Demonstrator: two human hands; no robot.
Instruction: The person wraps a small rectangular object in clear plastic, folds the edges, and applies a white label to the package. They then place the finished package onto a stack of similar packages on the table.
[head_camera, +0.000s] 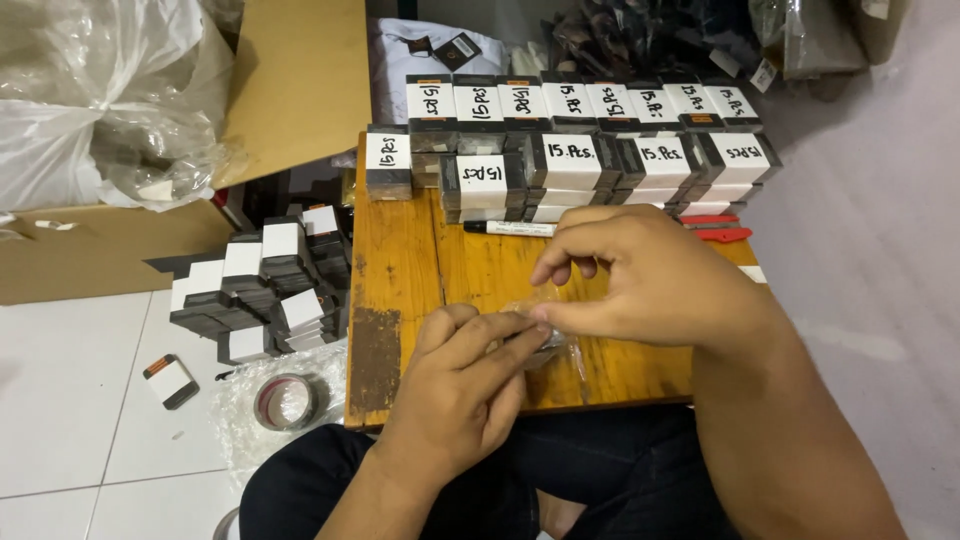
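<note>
Right now your 2 hands meet over the near edge of the wooden bench (400, 250), both pinching a small dark bundle (535, 345) wrapped in clear plastic film (520, 308). Your left hand (460, 385) is curled around it from below, thumb and fingers closed on the bundle, while your right hand (650, 280) grips the film at its top with thumb and forefinger, the other fingers lifted. You look to be in the middle of wrapping or sealing it; the next move likely calls for keeping the film taut and the bundle from slipping. Just beyond your hands lies a black-and-white marker pen (510, 228), and to the right a red-handled tool (722, 234). Farther back stand rows of dark rectangular bundles with white handwritten labels (580, 150). On the tiled floor to your left sits a pile of similar unmarked dark-and-white packs (265, 285), a tape roll (285, 400), and a cardboard box (100, 250) with plastic bags.
</note>
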